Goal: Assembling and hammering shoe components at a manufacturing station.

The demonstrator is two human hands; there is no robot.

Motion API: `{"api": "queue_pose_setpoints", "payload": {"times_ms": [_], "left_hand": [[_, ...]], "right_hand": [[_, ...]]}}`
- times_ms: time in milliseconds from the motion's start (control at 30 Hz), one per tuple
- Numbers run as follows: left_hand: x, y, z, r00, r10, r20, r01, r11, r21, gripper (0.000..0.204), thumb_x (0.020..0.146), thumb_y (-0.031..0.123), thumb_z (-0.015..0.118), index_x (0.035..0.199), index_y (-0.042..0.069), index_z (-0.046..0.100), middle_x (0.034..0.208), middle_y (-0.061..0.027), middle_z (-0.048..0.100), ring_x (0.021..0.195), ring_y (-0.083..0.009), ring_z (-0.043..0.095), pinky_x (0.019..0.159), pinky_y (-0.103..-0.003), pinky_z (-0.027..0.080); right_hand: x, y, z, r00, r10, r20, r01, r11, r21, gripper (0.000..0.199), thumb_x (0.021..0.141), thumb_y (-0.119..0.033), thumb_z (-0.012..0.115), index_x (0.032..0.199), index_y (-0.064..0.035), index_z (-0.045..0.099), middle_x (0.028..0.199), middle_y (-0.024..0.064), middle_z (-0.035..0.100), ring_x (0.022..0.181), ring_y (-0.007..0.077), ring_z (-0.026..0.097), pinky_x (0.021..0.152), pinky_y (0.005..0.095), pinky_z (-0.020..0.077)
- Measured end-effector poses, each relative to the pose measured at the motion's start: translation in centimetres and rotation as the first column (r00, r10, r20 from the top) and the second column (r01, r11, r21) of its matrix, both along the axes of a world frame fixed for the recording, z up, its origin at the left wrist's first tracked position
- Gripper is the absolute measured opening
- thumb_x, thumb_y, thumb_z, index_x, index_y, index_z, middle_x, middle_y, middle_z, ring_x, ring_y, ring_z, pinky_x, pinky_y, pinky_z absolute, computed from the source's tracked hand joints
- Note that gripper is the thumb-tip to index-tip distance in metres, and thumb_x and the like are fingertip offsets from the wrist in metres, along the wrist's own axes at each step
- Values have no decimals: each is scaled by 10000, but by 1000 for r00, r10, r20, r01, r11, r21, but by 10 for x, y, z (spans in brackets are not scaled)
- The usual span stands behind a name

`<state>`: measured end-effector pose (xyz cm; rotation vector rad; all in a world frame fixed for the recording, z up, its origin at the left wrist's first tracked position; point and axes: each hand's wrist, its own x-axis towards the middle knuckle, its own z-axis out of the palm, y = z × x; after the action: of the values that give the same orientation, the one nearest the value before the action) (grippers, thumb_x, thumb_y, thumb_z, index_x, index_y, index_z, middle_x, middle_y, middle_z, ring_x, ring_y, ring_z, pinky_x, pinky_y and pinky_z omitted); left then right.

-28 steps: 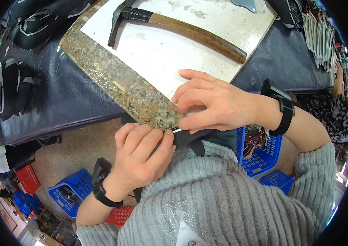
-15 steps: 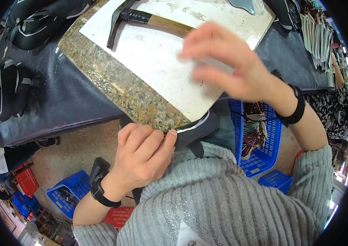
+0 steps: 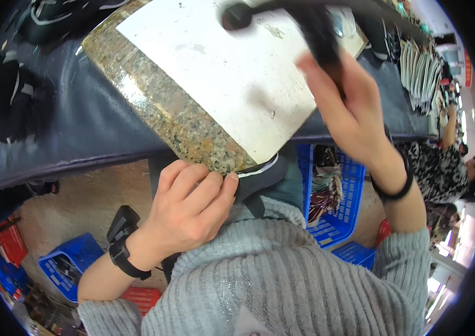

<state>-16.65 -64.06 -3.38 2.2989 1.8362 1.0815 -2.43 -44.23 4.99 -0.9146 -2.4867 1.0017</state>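
The left hand (image 3: 192, 204) is pinching a dark leather piece with a white edge (image 3: 260, 171) against the corner of the speckled granite slab (image 3: 164, 120), fingers pressed together. The right hand (image 3: 349, 115) is gripping a blurred dark hammer (image 3: 304, 22), fingers wrapped around its handle, above the white sheet (image 3: 232, 73) lying on the slab. Blue crates (image 3: 332, 218) are standing below the table edge.

One granite slab (image 3: 181, 120) topped with one white sheet (image 3: 232, 73); one hammer (image 3: 310, 28), blurred; one dark shoe-upper piece (image 3: 260, 176) with a white edge. Two hands, left (image 3: 190, 210) and right (image 3: 349, 112), with two black wrist straps (image 3: 128, 255). Three blue plastic crates (image 3: 327, 224), one red crate (image 3: 10, 243).
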Motion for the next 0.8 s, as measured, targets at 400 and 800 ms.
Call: {"api": "queue_pose_setpoints", "payload": {"times_ms": [400, 800], "left_hand": [[-1, 0, -9, 998, -60, 12, 59, 996, 60, 438, 587, 51, 738, 1011, -4, 647, 907, -58, 548, 860, -237, 536, 811, -402, 412], [0, -1, -8, 999, -44, -1, 44, 998, 45, 424, 586, 55, 746, 997, 12, 654, 900, -47, 543, 857, -226, 533, 822, -392, 394]], "right_hand": [[49, -59, 9, 809, 288, 513, -413, 899, 145, 261, 760, -183, 714, 892, -51, 532, 730, 113, 610, 613, 301, 626, 500, 352, 468], [50, -56, 5, 887, 307, 345, -372, 918, 139, 209, 806, -153, 644, 898, -39, 495, 709, 124, 581, 596, 316, 608, 483, 386, 448]]}}
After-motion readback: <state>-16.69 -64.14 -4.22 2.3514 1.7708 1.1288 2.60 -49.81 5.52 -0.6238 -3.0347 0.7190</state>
